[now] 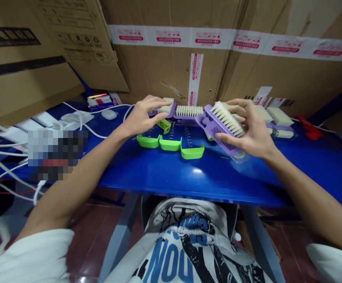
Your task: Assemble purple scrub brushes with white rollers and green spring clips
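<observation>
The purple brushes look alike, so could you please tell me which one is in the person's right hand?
The tilted purple brush in the right hand, in front of the row; the other purple brushes lie behind it.

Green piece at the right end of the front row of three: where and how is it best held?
Probably by its two ends, pinched between thumb and finger, coming from above on the near side. The green piece rises at its left and right ends, and a dark spring lies behind it, toward the purple brushes.
</observation>
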A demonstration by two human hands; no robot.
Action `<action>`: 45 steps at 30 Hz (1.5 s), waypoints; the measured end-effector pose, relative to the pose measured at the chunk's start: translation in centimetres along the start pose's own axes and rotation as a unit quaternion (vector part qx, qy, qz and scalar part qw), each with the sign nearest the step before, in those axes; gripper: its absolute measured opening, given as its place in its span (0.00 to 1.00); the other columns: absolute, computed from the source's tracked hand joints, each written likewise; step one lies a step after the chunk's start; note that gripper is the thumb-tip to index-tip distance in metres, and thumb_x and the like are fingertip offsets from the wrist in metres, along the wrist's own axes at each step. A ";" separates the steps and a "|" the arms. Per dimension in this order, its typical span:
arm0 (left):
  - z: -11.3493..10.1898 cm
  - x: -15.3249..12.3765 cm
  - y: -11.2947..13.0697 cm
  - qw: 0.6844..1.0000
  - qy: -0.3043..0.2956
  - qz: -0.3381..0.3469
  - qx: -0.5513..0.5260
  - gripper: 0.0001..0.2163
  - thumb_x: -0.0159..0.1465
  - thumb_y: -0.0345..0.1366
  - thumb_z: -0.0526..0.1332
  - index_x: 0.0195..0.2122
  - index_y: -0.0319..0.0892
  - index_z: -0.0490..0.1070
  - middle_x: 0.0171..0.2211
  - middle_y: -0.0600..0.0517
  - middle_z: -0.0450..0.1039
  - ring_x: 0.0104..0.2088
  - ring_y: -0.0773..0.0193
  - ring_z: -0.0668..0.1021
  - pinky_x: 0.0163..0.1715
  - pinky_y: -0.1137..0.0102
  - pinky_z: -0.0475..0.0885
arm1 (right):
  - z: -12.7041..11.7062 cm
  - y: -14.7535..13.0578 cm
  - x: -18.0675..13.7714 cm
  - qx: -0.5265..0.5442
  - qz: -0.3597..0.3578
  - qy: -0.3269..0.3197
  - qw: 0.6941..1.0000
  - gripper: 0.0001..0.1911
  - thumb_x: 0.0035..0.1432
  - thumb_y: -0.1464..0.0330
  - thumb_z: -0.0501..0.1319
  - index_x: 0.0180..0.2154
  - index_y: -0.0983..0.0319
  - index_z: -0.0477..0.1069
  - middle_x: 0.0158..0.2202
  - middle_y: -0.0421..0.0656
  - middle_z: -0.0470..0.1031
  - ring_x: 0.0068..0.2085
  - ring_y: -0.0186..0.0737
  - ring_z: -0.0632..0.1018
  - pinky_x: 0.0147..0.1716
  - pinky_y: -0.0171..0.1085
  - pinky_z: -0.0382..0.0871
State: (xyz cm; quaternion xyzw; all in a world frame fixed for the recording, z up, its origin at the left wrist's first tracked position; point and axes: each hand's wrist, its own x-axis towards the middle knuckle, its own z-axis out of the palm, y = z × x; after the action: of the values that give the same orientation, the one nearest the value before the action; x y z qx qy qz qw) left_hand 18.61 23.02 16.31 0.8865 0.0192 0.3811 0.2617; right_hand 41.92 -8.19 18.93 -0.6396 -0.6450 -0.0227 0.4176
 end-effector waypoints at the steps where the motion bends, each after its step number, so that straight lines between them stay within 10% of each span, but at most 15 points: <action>1: 0.5 -0.2 1.6 0.998 -0.016 0.000 -0.053 0.32 0.65 0.59 0.78 0.67 0.53 0.84 0.64 0.43 0.86 0.63 0.41 0.84 0.68 0.45 0.80 | 0.5 -0.5 -0.1 0.025 -0.003 -0.011 1.000 0.44 0.61 0.49 0.77 0.72 0.49 0.66 0.63 0.53 0.83 0.62 0.64 0.84 0.58 0.65 0.85; 4: 2.5 -1.2 6.2 0.978 -0.099 0.015 -0.183 0.48 0.58 0.64 0.83 0.77 0.57 0.73 0.72 0.43 0.79 0.67 0.41 0.83 0.63 0.54 0.84 | 2.6 -1.8 -0.5 0.057 -0.039 -0.034 0.997 0.46 0.58 0.45 0.78 0.70 0.53 0.65 0.64 0.54 0.79 0.64 0.65 0.82 0.59 0.64 0.85; 7: 4.0 -2.1 8.5 0.974 -0.114 0.029 -0.192 0.39 0.63 0.59 0.83 0.71 0.52 0.78 0.67 0.43 0.82 0.64 0.44 0.84 0.64 0.55 0.82 | 4.4 -2.2 -0.9 0.058 -0.066 -0.034 0.996 0.47 0.59 0.41 0.78 0.68 0.54 0.65 0.66 0.56 0.74 0.65 0.66 0.80 0.63 0.68 0.82; 15: 3.3 -1.0 6.2 0.952 0.057 -0.037 -0.299 0.32 0.54 0.51 0.89 0.55 0.49 0.83 0.46 0.52 0.81 0.45 0.60 0.81 0.44 0.68 0.80 | 2.0 -2.3 -0.2 0.135 0.022 -0.068 0.988 0.52 0.56 0.39 0.82 0.71 0.49 0.66 0.60 0.48 0.79 0.54 0.56 0.85 0.51 0.55 0.88; 19: 2.8 -0.3 5.5 0.934 0.096 -0.096 -0.330 0.31 0.52 0.52 0.90 0.51 0.49 0.82 0.42 0.52 0.79 0.44 0.59 0.82 0.40 0.70 0.81 | -1.4 -1.4 0.7 0.131 0.113 -0.009 0.985 0.38 0.57 0.40 0.82 0.57 0.55 0.78 0.52 0.47 0.84 0.43 0.48 0.85 0.43 0.48 0.85; 24: 2.0 -0.2 4.4 0.905 0.140 -0.154 -0.371 0.29 0.54 0.51 0.86 0.52 0.49 0.78 0.48 0.49 0.81 0.51 0.49 0.86 0.44 0.61 0.89 | -5.8 3.1 1.5 0.189 0.314 0.109 0.924 0.30 0.80 0.47 0.60 0.35 0.65 0.77 0.35 0.54 0.84 0.36 0.45 0.83 0.44 0.49 0.82; 32: 2.6 -0.4 3.9 0.895 0.152 -0.202 -0.369 0.28 0.56 0.44 0.84 0.51 0.47 0.75 0.51 0.48 0.82 0.57 0.43 0.88 0.55 0.46 0.92 | -12.0 6.7 1.8 0.198 0.473 0.121 0.850 0.54 0.84 0.40 0.29 0.41 0.73 0.80 0.60 0.66 0.83 0.53 0.53 0.88 0.41 0.54 0.76; 38: 2.9 -0.5 3.6 0.890 0.159 -0.235 -0.357 0.26 0.55 0.42 0.84 0.50 0.46 0.75 0.52 0.47 0.84 0.53 0.44 0.89 0.53 0.44 0.92 | -9.2 6.1 2.1 0.140 0.405 0.099 0.898 0.12 0.66 0.64 0.76 0.47 0.63 0.80 0.44 0.53 0.88 0.39 0.47 0.87 0.38 0.45 0.78; 41: 2.9 -0.5 3.4 0.892 0.160 -0.233 -0.352 0.26 0.56 0.42 0.84 0.50 0.46 0.76 0.53 0.46 0.83 0.55 0.42 0.89 0.54 0.42 0.92 | -5.9 4.3 2.2 -0.027 0.349 0.141 0.926 0.09 0.61 0.69 0.78 0.40 0.64 0.81 0.39 0.52 0.86 0.38 0.48 0.84 0.42 0.49 0.81; 45: 2.7 -0.6 3.7 0.894 0.159 -0.230 -0.349 0.27 0.57 0.46 0.85 0.51 0.48 0.75 0.55 0.47 0.83 0.62 0.37 0.86 0.55 0.41 0.91 | -5.0 -0.7 -4.8 -0.155 0.146 0.137 0.967 0.21 0.81 0.51 0.61 0.52 0.58 0.85 0.51 0.53 0.87 0.49 0.55 0.87 0.52 0.57 0.83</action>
State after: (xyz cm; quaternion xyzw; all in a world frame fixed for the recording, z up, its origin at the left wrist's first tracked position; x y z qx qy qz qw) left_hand 19.46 18.51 16.12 0.6365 0.1301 0.4284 0.6280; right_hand 43.11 -15.01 19.82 -0.7747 -0.4693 -0.1486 0.3969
